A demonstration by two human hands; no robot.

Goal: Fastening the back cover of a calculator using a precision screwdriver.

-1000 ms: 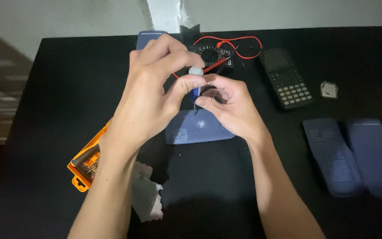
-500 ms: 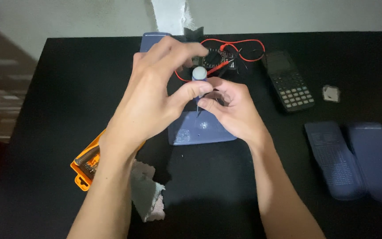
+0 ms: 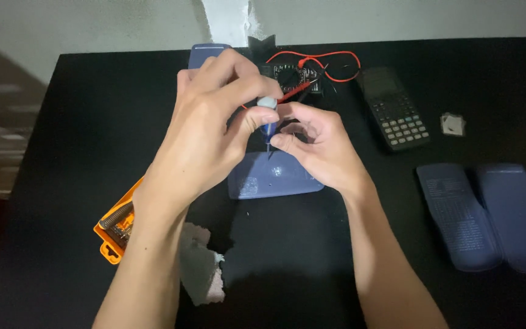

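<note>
1. Black tabletop (image 3: 80, 122) against a pale wall carries everything.
2. At its middle lies a blue case back (image 3: 272, 176), long axis running away from the person.
3. A small screwdriver (image 3: 268, 122) stands upright on it, tip down.
4. The left hand (image 3: 205, 137) has its grip closed on the screwdriver's top; the right hand (image 3: 318, 149) pinches the shaft low down, nearer the case.
5. Around them: a multimeter with red leads (image 3: 302, 73), a dark calculator (image 3: 394, 109), two blue covers (image 3: 488, 213) and an orange tool box (image 3: 114, 225).

Left hand (image 3: 205, 131) and right hand (image 3: 318, 149), both bare, without gloves, rings or watch; forearms unsleeved as far as the lower frame edge.
</note>
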